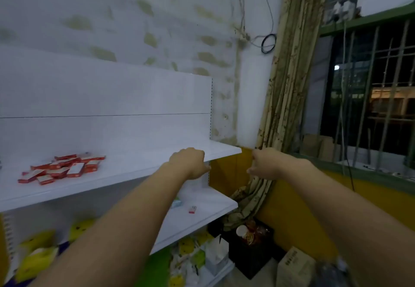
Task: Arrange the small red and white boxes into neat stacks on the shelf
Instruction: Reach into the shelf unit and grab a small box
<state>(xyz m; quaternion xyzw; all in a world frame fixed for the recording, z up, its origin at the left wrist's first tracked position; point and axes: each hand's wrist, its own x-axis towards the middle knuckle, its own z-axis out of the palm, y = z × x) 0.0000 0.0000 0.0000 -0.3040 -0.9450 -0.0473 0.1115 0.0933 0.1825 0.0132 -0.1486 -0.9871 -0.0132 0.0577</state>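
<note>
Left hand [188,163] sits curled at the front edge of the shelf [134,152] near its right corner, grip unclear. Right hand [265,163] hangs loosely curled just past that corner, holding nothing. The red and white boxes [62,168] lie jumbled toward the shelf's left, well apart from both hands

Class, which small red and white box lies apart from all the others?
The single box on the lower shelf; every other one lies in the jumbled pile on the upper shelf.
</note>
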